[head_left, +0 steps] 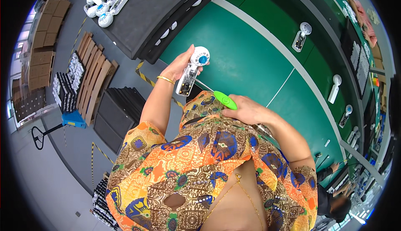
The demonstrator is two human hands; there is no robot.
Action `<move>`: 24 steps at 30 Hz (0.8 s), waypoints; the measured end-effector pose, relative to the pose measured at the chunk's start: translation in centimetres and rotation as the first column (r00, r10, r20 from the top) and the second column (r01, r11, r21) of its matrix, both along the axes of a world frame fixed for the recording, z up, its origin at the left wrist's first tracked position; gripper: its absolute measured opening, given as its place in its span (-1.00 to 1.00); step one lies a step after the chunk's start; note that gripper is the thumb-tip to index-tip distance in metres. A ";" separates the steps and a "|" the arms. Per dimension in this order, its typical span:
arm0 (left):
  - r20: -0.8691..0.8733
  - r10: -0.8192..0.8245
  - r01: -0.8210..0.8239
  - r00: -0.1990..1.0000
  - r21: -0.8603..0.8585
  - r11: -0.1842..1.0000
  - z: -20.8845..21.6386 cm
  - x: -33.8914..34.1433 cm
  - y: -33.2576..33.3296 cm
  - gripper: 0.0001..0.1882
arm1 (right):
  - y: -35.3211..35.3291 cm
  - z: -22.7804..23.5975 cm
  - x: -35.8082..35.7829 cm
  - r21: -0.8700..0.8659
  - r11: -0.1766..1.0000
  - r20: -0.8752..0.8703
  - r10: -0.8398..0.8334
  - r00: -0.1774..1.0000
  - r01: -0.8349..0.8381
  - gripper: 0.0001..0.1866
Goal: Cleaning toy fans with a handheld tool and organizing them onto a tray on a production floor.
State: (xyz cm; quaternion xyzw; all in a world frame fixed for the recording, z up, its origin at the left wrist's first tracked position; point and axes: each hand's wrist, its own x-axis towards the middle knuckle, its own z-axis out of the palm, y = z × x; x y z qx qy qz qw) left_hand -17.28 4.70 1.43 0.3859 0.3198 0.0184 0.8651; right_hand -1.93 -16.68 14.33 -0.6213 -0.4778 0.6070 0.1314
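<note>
My left hand (pixel 178 67) holds up a small white handheld fan (pixel 200 56) with a round head and a blue centre. Its handle stands open lengthwise, showing dark and metallic parts inside. In my right hand (pixel 247 109) is a screwdriver (pixel 224 100) with a bright green handle, gripped near its back end. The thin metal shaft points left toward the side of the fan's handle. Whether the tip touches the fan, I cannot tell. Both hands are over the near edge of the green work surface (pixel 234 47).
Stacked black foam trays (pixel 144 11) stand at the upper left, with several white fans (pixel 106 19) on top. Along the dark green belt (pixel 267 9) on the right lie more fans (pixel 300 40). Another person (pixel 340 206) sits at the lower right. Wooden pallets (pixel 94 76) are on the left floor.
</note>
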 end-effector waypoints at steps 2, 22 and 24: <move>0.014 0.007 -0.007 1.000 0.001 1.000 0.0 0.6 0.3 -0.38 | 0.0 -0.7 0.0 0.000 0.999 0.006 0.036 0.999 -0.036 -0.57; -0.065 -0.144 0.126 0.987 0.874 0.470 -3.9 37.1 8.1 -0.19 | -6.4 -10.8 8.6 -0.075 0.848 -0.260 -0.525 0.810 0.525 -0.67; -0.038 -0.082 0.055 0.996 0.974 0.221 -4.8 39.3 7.9 -0.12 | -7.5 -13.2 7.2 -0.013 0.781 -0.316 -0.596 0.738 0.625 -0.67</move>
